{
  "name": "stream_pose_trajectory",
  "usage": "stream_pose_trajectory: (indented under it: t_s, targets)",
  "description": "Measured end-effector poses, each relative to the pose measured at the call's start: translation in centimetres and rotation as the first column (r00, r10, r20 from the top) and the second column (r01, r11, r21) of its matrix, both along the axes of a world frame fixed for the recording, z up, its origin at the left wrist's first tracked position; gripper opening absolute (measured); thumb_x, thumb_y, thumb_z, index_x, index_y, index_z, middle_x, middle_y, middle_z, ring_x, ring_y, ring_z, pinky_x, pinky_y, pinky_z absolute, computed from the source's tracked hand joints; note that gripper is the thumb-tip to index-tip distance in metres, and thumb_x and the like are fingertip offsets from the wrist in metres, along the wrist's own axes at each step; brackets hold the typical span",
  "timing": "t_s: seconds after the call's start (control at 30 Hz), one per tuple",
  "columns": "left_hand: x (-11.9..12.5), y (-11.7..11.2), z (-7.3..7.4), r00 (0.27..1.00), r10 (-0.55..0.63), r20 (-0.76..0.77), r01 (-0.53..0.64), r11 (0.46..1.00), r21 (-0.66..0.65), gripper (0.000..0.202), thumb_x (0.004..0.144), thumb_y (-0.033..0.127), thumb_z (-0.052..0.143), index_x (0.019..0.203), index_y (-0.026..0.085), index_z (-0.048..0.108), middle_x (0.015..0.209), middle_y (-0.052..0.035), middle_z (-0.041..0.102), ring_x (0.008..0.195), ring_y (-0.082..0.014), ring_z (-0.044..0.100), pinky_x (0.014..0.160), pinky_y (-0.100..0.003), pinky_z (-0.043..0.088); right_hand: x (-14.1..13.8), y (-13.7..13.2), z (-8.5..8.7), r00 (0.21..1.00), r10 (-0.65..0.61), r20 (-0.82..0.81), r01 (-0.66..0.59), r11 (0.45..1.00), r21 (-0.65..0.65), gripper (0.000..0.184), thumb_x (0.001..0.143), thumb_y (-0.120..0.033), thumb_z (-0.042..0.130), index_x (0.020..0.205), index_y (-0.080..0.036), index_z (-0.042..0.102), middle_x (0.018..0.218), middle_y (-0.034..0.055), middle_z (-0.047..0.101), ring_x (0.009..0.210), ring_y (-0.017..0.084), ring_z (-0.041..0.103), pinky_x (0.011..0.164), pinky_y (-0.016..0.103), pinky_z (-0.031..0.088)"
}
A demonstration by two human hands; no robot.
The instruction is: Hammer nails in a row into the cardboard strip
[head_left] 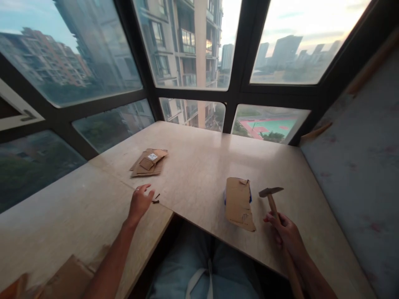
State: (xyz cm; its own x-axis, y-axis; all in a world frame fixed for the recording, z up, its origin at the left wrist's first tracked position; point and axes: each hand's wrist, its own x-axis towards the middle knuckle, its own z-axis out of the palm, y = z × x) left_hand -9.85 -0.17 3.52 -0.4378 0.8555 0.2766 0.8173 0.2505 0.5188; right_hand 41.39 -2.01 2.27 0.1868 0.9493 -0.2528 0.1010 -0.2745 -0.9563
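Note:
My right hand (285, 231) is closed around the wooden handle of a small hammer (272, 195), whose metal head points up and left above the table. A torn piece of brown cardboard (238, 202) lies just left of the hammer, over something blue. My left hand (141, 202) reaches over the wooden table (199, 162) with its fingers curled, their tips at a few small dark nails (156, 198). I cannot make out whether it holds one. A ring shows on one finger.
A stack of flat cardboard pieces (149, 162) with a white label lies further back on the left. More cardboard (67, 280) sits at the near left edge. Large windows surround the table; a padded wall (364, 166) stands on the right. My legs are below the table's gap.

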Motion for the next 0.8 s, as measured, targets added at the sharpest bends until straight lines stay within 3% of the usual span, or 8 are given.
stream_pose_trajectory:
  t_s: [0.13,0.27,0.53,0.67,0.8]
  targets:
    - [-2.3,-2.5,0.0,0.999,-0.046,-0.004,0.045,0.99,-0.136,0.043,0.073,0.044,0.056,0.1,0.014,0.07,0.098,-0.0119,0.069,0.082,-0.0243,0.064,0.084,-0.036,0.051,0.2,-0.3,-1.0,0.998,-0.055,-0.02,0.054,0.998,-0.044,0.053,0.063,-0.059,0.073,0.092,-0.018,0.057,0.065,-0.0012,0.064,0.028,0.007,0.034,0.021,0.022,0.03]
    - [-2.4,-4.2,0.1,0.994,-0.084,0.067,0.098,0.969,-0.228,0.037,0.068,0.037,0.059,0.096,0.017,0.073,0.09,-0.0076,0.071,0.077,-0.0223,0.064,0.078,-0.032,0.051,0.4,-0.4,-1.1,0.998,-0.051,-0.035,0.049,0.998,-0.045,0.052,0.062,-0.059,0.074,0.09,-0.019,0.057,0.05,-0.0062,0.053,0.028,0.008,0.033,0.021,0.021,0.029]
    - [-1.6,-6.6,-0.1,0.972,-0.045,0.23,0.098,0.969,-0.226,0.037,0.066,0.031,0.061,0.099,0.017,0.07,0.079,-0.0036,0.072,0.076,-0.0212,0.066,0.077,-0.031,0.051,0.4,-0.5,-1.0,0.997,-0.076,-0.033,0.075,0.997,-0.034,0.052,0.059,-0.06,0.076,0.085,-0.019,0.057,0.051,-0.0043,0.055,0.029,0.008,0.032,0.022,0.022,0.03]
    - [-1.6,-7.7,-0.3,0.986,-0.021,0.164,0.062,0.966,-0.249,0.034,0.062,0.033,0.068,0.093,0.019,0.071,0.08,-0.0043,0.072,0.077,-0.0224,0.066,0.074,-0.031,0.05,0.2,-0.7,-0.9,0.997,-0.069,-0.018,0.069,0.998,-0.003,0.049,0.061,-0.058,0.076,0.085,-0.018,0.057,0.048,-0.0052,0.052,0.029,0.008,0.033,0.022,0.021,0.03]
    - [-1.4,-8.6,-0.8,0.995,-0.04,0.09,0.059,0.972,-0.229,0.017,0.071,0.033,0.061,0.075,0.02,0.07,0.081,-0.0052,0.072,0.08,-0.0225,0.066,0.076,-0.03,0.048,0.2,-0.9,-0.9,0.997,-0.07,-0.023,0.07,0.997,0.011,0.049,0.061,-0.057,0.077,0.084,-0.018,0.058,0.047,-0.0053,0.052,0.029,0.008,0.033,0.023,0.021,0.031]
